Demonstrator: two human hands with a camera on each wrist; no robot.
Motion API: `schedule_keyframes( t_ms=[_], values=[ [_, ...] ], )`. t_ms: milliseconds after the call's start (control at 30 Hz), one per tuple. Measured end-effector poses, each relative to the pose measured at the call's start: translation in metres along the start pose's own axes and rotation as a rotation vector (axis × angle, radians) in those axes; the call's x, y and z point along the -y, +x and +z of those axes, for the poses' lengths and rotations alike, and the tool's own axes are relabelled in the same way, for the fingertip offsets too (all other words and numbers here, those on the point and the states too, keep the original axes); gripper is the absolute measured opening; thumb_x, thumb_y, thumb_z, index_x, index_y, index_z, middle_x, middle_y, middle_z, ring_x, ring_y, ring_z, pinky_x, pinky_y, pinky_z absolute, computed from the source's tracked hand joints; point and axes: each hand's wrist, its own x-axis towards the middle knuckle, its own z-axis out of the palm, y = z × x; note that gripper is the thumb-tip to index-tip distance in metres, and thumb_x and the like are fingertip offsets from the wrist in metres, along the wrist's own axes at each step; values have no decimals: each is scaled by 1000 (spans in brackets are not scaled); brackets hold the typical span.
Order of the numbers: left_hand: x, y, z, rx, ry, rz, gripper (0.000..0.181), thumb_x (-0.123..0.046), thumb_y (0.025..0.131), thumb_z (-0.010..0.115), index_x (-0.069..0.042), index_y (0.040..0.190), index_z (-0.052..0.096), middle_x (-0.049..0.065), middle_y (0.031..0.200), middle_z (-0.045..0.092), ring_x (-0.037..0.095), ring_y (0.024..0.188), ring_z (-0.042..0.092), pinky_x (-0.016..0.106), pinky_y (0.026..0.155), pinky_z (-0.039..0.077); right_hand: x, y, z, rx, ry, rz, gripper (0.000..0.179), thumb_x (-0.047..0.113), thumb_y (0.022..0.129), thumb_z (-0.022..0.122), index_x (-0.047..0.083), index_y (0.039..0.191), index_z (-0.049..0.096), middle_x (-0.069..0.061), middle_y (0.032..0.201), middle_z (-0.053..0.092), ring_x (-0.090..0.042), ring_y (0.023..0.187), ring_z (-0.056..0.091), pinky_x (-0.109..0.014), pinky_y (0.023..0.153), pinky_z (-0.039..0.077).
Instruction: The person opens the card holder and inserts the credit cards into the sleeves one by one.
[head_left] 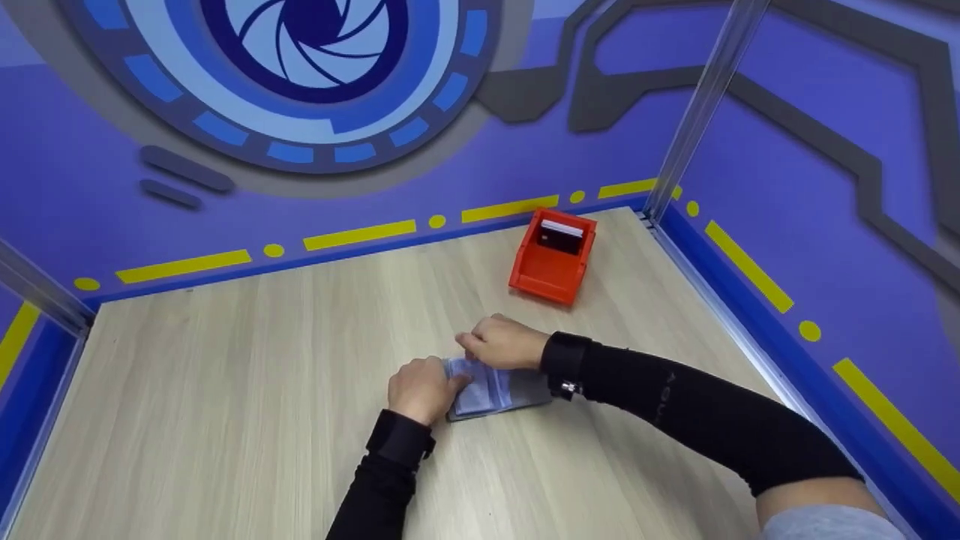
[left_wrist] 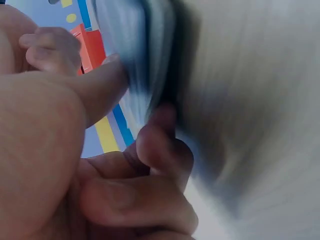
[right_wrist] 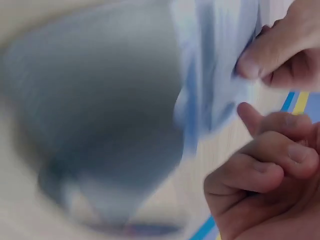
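A grey-blue wallet (head_left: 477, 396) lies at or just above the surface (head_left: 255, 405), long axis left-to-right, right end angled slightly away. The left hand (head_left: 421, 390) pinches its left end; I cannot tell the right hand (head_left: 506, 343) grip.

The right hand (head_left: 506, 343) partly hides the grey case (head_left: 529, 388), blurred in both wrist views.

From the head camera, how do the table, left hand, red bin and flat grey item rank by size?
1. Table
2. Red bin and flat grey item: too close to rank, the item being partly covered
3. Left hand
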Motion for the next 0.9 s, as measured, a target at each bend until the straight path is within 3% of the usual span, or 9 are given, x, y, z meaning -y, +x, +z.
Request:
schedule_keyframes(
  t_ms=[167, 267, 400, 567, 733, 900],
  values=[
    [-2, 1, -1, 17, 6, -18, 46, -49, 95, 84, -6, 82, 73, 16, 86, 77, 33, 81, 76, 53, 71, 58, -19, 1, -36, -149, -31, -11, 33, 31, 112, 63, 6, 111, 84, 5, 76, 62, -11, 66, 53, -28, 64, 44],
    [-3, 1, -2, 30, 2, -24, 45, -47, 96, 84, -7, 79, 73, 12, 82, 75, 27, 77, 71, 51, 70, 58, -34, 5, -64, -276, -116, -5, 29, 29, 111, 66, 6, 112, 84, 1, 78, 65, -14, 69, 57, -31, 69, 51],
    [-4, 1, -1, 33, -11, -31, 44, -45, 96, 84, -10, 73, 69, 4, 75, 64, 21, 70, 58, 45, 64, 52, -59, 11, -98, -407, -328, 57, 28, 27, 111, 66, 4, 103, 81, -9, 84, 73, -25, 76, 64, -40, 84, 60],
    [-5, 1, 1, 42, -28, -39, 44, -45, 97, 84, -12, 73, 67, 1, 73, 58, 19, 67, 53, 40, 61, 45, -99, 21, -123, -438, -531, 170, 26, 21, 109, 70, -2, 114, 79, -20, 101, 80, -35, 89, 73, -51, 97, 63],
    [-6, 0, 1, 44, -30, -45, 43, -45, 96, 84, -11, 74, 68, 1, 73, 59, 19, 67, 53, 40, 60, 45, -127, 32, -130, -482, -616, 218, 28, 21, 105, 75, -6, 113, 78, -24, 103, 80, -41, 92, 77, -57, 86, 64],
    [-6, 1, -1, 32, -36, -44, 46, -44, 96, 84, -13, 70, 63, 0, 70, 52, 19, 65, 49, 37, 59, 40, -138, 42, -138, -544, -673, 218, 30, 24, 101, 82, -5, 107, 79, -24, 95, 80, -43, 85, 77, -58, 77, 63]
  ],
)
